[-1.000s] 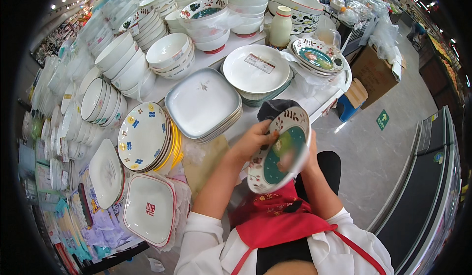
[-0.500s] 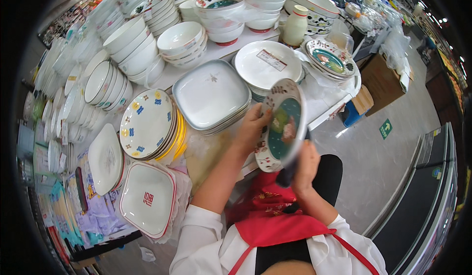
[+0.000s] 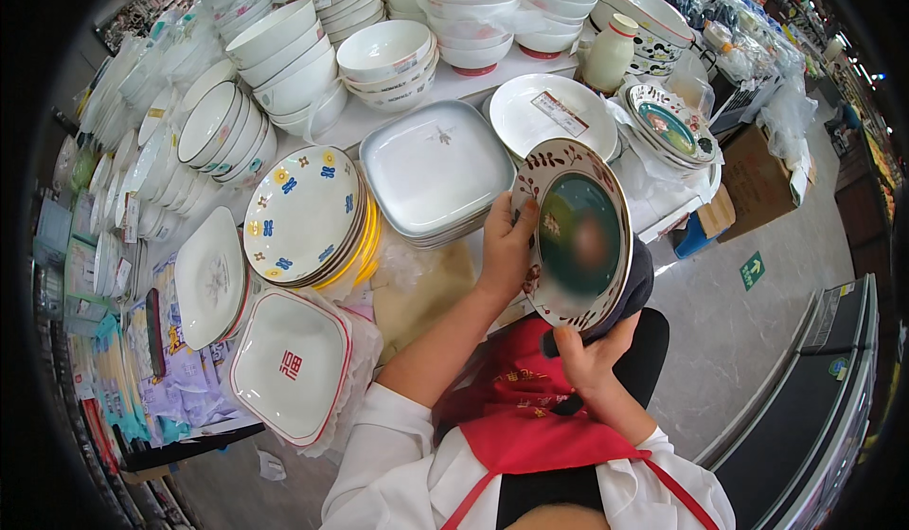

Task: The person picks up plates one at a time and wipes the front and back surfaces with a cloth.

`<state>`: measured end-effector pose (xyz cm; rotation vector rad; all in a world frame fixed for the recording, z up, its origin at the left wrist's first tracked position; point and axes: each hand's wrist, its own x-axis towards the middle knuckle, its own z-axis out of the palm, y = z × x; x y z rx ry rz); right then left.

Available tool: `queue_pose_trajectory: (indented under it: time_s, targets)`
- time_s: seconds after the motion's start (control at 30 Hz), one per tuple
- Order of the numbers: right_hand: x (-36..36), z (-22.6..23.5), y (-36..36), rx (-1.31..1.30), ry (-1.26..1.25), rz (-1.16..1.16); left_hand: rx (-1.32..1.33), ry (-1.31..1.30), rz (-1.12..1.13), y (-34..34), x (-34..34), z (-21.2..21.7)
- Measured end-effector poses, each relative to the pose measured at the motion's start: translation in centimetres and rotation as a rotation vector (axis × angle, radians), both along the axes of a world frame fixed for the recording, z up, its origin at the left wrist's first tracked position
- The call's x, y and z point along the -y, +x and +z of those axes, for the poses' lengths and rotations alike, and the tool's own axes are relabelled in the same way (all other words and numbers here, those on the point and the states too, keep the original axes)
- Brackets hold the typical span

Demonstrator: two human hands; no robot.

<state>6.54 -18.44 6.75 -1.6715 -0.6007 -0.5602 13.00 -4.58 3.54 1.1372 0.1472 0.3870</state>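
A patterned plate [image 3: 579, 232] with a green centre and a cream, flower-decorated rim is held up, tilted, over my lap. My left hand [image 3: 508, 246] grips its left rim, thumb on the front face. At the lower right, my right hand [image 3: 598, 352] presses a dark cloth [image 3: 640, 279] behind and under the plate, with the thumb near the bottom edge. Most of the right fingers are hidden behind the plate and cloth. Just beyond the plate are a stack of square grey-rimmed plates [image 3: 436, 172] and round white plates [image 3: 552, 118].
Stacked bowls [image 3: 383, 56] crowd the back of the table. Flower-patterned plates [image 3: 301, 215] and square red-rimmed plates [image 3: 289, 364] stand at left. Similar green-centred plates [image 3: 668, 127] and a cream bottle [image 3: 609, 54] are at right. A cardboard box [image 3: 762, 184] sits on the floor.
The plate has turned from nearly edge-on to show its face more fully and shifted slightly right. My right hand and the cloth have moved to its lower right underside.
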Motion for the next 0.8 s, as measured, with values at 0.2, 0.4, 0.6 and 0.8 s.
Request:
queue_pose_trajectory:
  time_s: [0.2,0.4,0.6,0.8]
  targets:
    - [2.8,1.1,3.0,-0.512,0.358,-0.035,0.018,-0.31,-0.26,0.0,-0.7,1.3]
    - [7.3,0.7,5.8,-0.732,0.756,0.196,-0.111,-0.48,-0.872,-0.8,-1.0,0.7]
    - [7.1,0.3,6.8,-0.683,0.77,-0.041,-0.108,-0.436,-0.782,-0.6,-1.0,0.2]
    - [7.0,2.4,5.6,-0.401,0.589,-0.268,0.015,-0.134,-0.617,-0.1,-0.3,0.0]
